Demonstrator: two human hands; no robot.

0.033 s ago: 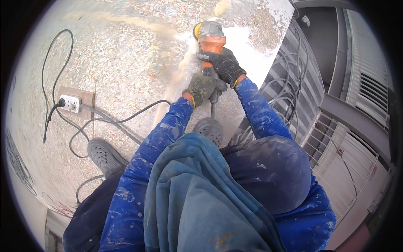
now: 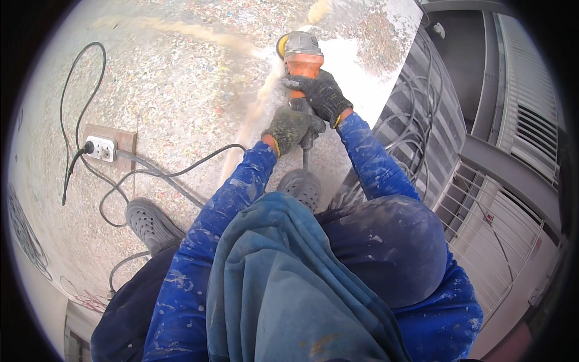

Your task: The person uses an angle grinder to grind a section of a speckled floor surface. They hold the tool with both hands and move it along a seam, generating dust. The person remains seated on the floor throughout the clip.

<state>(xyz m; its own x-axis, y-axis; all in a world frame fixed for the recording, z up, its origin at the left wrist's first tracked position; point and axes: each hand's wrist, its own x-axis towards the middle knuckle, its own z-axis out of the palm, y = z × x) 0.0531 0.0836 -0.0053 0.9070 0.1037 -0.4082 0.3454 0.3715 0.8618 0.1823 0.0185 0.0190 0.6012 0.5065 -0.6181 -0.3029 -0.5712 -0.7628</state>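
Both my gloved hands are on an orange and grey angle grinder [image 2: 303,60] with a yellow disc [image 2: 281,46] at its head's left side. My left hand [image 2: 288,128], in a dark knit glove, is closed round the rear handle. Farther forward, my right hand [image 2: 322,95] wraps the orange body, its fingers pointing left. The grinder's cord drops from the handle toward my clog [image 2: 300,188]. Beneath the tool lies a speckled floor [image 2: 181,90], with white dust around the grinder head. Whether the disc touches the floor I cannot tell.
On the left, a white power strip [image 2: 102,148] on a board holds a black plug, with black cable [image 2: 104,60] looping about it. Coiled cables [image 2: 416,114] lie on a striped surface at right, beside a metal railing [image 2: 482,229]. My other clog [image 2: 151,224] stands at left.
The grinder's head has shifted very slightly toward me. Both hands keep the same grip.
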